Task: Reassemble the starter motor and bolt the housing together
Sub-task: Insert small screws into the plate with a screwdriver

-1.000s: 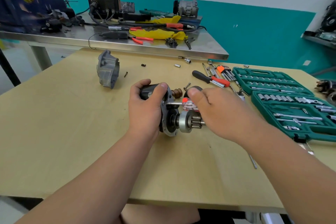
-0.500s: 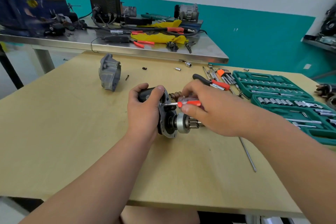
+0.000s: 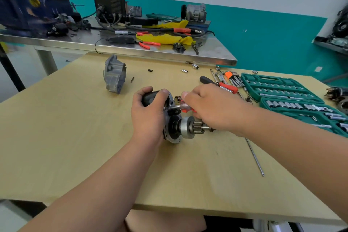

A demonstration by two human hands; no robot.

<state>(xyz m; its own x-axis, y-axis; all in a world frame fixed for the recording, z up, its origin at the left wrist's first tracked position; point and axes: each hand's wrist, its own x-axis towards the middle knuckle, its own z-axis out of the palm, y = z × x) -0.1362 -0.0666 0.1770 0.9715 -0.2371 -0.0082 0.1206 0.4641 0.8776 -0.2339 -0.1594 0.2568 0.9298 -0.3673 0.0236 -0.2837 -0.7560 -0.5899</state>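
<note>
Head view, centre frame: left hand [image 3: 148,117] grips the starter motor [image 3: 175,126] lying on the wooden surface [image 3: 75,147], while right hand [image 3: 212,107] clasps a red-handled screwdriver [image 3: 180,107], tip at the motor's flange.

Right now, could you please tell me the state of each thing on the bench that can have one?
starter motor: lying on its side, nose housing off, pinion gear exposed.
nose housing: detached, lying apart on the wooden table.
left hand: gripping the motor body.
right hand: holding the screwdriver.
screwdriver: tip against the motor's end plate.
socket set case: open.
long through bolt: loose on the table.
</note>
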